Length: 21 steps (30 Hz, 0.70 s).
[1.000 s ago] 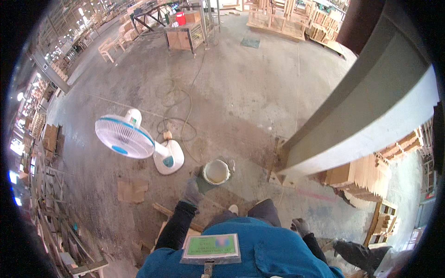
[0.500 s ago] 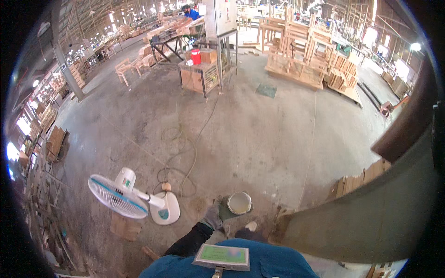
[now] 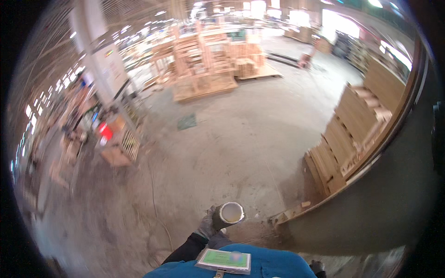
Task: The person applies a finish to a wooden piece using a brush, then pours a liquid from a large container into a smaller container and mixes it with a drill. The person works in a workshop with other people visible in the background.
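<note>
My left hand (image 3: 206, 225), in a grey glove below a black sleeve, is closed around the side of a round can (image 3: 232, 212). The can has a dark side and a pale, smeared rim, with a cloudy, pale tan liquid inside. It is held in front of my body, tilted a little. Low at the picture's edge, beside my blue shirt, a small part of my right hand (image 3: 318, 267) shows in a dark glove. Its fingers are too small and dim to read.
A large brown curved panel (image 3: 343, 222) stands close at my right, with stacked wooden boards (image 3: 347, 134) behind it. Wooden frames (image 3: 204, 65) rest on a pallet ahead. A wooden cabinet (image 3: 116, 153) with a red container (image 3: 105, 131) stands left, near a cable (image 3: 155, 208) along the floor.
My view has swung to the right; the white fan has left the picture and the stacked boards show more. The can now appears closer and tilted in my left hand.
</note>
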Tool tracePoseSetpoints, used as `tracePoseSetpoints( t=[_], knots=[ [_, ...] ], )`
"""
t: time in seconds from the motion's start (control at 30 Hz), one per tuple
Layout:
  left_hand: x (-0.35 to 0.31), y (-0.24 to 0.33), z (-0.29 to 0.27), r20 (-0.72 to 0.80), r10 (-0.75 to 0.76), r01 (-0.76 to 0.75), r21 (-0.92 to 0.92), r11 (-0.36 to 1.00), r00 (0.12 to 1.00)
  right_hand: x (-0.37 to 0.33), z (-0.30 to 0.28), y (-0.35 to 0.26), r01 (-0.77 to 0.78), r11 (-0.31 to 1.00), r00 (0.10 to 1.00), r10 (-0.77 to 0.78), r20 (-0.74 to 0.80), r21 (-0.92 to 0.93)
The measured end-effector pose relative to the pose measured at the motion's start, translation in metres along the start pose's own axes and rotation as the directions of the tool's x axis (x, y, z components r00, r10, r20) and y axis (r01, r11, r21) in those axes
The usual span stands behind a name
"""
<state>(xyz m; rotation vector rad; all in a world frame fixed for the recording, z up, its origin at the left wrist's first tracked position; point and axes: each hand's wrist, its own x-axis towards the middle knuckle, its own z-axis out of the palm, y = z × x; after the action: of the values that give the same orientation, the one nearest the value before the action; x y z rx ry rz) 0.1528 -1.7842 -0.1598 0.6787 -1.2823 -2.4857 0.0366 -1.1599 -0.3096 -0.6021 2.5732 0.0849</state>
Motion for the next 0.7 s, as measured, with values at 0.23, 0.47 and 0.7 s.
tracePoseSetpoints(
  t=[0.23, 0.47, 0.7],
  knots=[
    [0.120, 0.106, -0.016, 0.356, -0.456, 0.480, 0.025, 0.877, 0.816, -0.075, 0.050, -0.221, -0.509, 0.594, 0.861, 0.359, 0.361, 0.623],
    [0.162, 0.126, 0.004, 0.341, -0.823, 0.740, 0.369, 0.562, 0.455, -0.135, 0.285, -0.434, 0.520, -0.837, 0.763, 0.545, 0.348, 0.169],
    [0.177, 0.089, 0.037, 0.125, -0.986, 0.580, 0.797, 0.167, 0.112, -0.117, 0.131, -0.593, -0.079, -0.852, 0.151, 0.504, 0.851, 0.518]
  ],
)
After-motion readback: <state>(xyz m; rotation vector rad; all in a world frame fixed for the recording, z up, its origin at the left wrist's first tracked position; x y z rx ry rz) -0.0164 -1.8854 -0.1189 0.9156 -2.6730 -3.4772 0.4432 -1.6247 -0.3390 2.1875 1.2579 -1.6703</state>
